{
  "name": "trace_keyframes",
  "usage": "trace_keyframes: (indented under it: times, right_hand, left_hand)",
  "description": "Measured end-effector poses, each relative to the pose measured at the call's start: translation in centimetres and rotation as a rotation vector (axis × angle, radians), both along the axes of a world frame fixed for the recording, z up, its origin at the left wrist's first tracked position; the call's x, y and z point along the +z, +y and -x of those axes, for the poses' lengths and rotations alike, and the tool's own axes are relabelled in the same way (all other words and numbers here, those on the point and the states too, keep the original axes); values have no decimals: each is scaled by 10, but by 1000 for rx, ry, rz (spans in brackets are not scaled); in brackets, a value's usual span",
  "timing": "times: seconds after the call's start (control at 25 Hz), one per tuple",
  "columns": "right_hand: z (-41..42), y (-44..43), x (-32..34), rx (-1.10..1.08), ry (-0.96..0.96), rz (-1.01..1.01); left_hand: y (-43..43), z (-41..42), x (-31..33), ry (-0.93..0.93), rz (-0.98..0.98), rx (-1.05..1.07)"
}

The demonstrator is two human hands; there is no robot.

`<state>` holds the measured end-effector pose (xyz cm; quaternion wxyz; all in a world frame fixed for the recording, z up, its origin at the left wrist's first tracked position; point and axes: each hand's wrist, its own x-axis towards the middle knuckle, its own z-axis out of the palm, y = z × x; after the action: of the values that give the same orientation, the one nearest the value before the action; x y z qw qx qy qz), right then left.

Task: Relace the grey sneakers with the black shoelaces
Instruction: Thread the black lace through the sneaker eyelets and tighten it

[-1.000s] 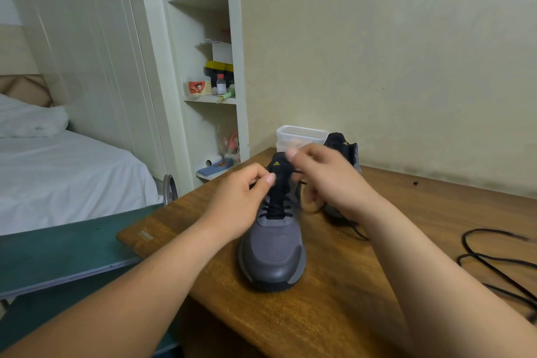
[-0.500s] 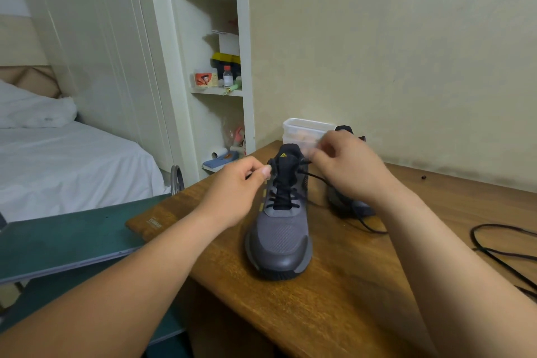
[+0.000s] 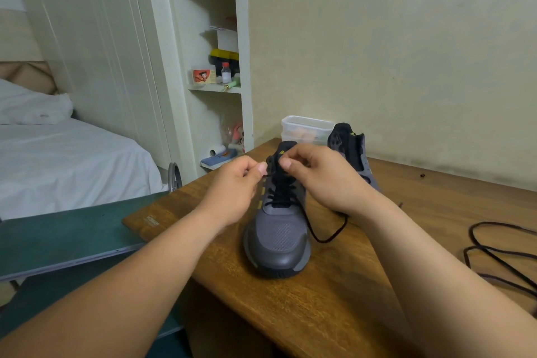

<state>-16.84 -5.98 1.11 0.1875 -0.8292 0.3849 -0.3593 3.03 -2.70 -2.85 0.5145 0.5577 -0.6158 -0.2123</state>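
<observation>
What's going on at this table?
A person is lacing a grey sneaker on the wooden table. The left hand and right hand both pinch the black shoelace near the top eyelets; a slack loop lies beside the shoe. The second sneaker stands behind, and another black lace lies at the right.

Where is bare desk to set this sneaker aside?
Free: desk wood from the near sneaker to the front edge, and the back strip right of the second sneaker. Crowded: loose black lace at right, plastic container behind.
</observation>
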Motion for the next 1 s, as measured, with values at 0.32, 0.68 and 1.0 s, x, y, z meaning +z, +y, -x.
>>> trace_keyframes:
  times: [0.32, 0.68, 1.0]
  right_hand:
    - [-3, -13, -18, -217, -138, 33]
    - [-38, -28, -29, -205, -105, 73]
    - [-43, -36, -39, -193, -27, 105]
  left_hand:
    - [-16, 18, -1, 227, 32, 84]
    - [-24, 13, -40, 339, 77, 104]
    - [-26, 9, -43, 363, 84, 90]
